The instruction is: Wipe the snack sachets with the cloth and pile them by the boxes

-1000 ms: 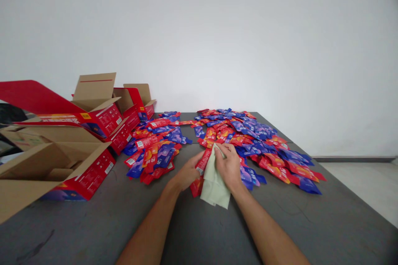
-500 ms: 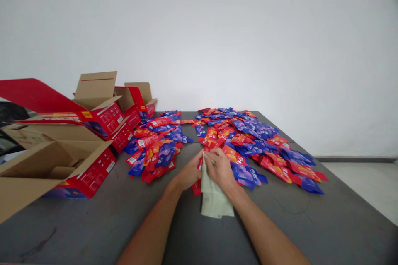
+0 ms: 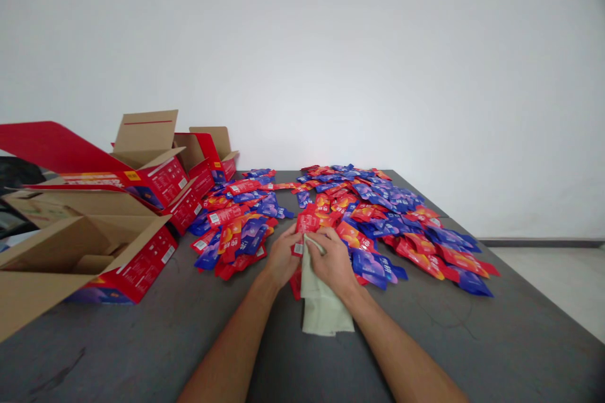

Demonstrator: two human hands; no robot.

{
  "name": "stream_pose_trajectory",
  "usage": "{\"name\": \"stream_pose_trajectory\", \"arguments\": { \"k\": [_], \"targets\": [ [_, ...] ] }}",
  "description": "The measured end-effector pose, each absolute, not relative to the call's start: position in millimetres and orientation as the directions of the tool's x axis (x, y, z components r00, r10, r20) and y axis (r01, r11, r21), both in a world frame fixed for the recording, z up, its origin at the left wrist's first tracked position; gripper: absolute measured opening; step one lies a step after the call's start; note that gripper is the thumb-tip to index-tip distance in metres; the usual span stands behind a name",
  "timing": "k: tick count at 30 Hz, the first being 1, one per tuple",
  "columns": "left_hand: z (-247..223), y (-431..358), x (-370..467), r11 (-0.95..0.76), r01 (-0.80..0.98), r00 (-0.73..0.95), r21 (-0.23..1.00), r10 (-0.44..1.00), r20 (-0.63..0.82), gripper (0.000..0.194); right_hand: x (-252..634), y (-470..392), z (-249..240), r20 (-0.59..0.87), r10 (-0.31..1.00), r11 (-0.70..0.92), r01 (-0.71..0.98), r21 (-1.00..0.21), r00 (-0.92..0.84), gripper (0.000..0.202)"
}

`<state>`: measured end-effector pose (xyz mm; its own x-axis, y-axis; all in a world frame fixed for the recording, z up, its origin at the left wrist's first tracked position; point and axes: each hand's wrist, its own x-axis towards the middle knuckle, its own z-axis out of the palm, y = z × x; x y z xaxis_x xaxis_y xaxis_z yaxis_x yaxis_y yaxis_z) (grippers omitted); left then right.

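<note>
The left hand (image 3: 282, 258) pinches a flat, glossy red foil packet (image 3: 308, 221) with its printed end pointing toward the far edge of the dark grey tabletop (image 3: 189, 346), while the right hand (image 3: 334, 261), thumb and fingers drawn together, grips a folded pale green cloth (image 3: 327, 316) against that packet's side. The cloth trails toward the near edge, between the forearms. A red piece shows below the left hand; whether it is a separate packet cannot be told. Just past the hands, a wide heap of red and blue foil packets (image 3: 378, 227) spreads from the far edge down along the slanting right edge, a strip of grey lying between it and that edge. A smaller mound of red and blue packets (image 3: 241, 233) sits left of the hands, with a grey lane between the two piles and a few packets bridging it near the far edge. Open red printed cardboard boxes (image 3: 142, 264) line the left side, flaps raised, the rear ones near the mound. Plain grey surface stretches from both forearms toward the near corners.
</note>
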<state>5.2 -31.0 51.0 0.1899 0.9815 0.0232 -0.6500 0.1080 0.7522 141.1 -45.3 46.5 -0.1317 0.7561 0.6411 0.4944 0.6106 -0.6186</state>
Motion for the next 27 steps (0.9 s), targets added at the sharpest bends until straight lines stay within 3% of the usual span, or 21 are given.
{"name": "stream_pose_trajectory", "arguments": {
  "k": [4,10,17,21,27],
  "targets": [
    [50,-29,4,0.034,-0.617,0.085,0.786,0.996,0.023,0.040,150,-39,50,0.658,0.751,0.551,0.493,-0.674,0.060,0.020],
    [42,-23,-5,-0.057,-0.581,-0.079,0.812,0.997,0.013,0.058,146,-43,53,0.677,0.734,0.604,0.401,-0.689,0.057,0.020],
    [31,-23,0,0.017,-0.458,0.084,0.889,0.996,0.024,0.033,139,-49,54,0.701,0.714,0.670,0.302,-0.678,-0.008,0.020],
    [38,-29,11,0.069,-0.555,0.178,0.829,0.983,0.037,0.035,140,-46,50,0.717,0.696,0.689,0.320,-0.651,-0.039,0.021],
    [45,-26,8,0.027,-0.719,0.098,0.694,0.993,0.063,0.042,137,-45,39,0.660,0.714,0.689,0.407,-0.600,-0.235,0.024]
  ]
}}
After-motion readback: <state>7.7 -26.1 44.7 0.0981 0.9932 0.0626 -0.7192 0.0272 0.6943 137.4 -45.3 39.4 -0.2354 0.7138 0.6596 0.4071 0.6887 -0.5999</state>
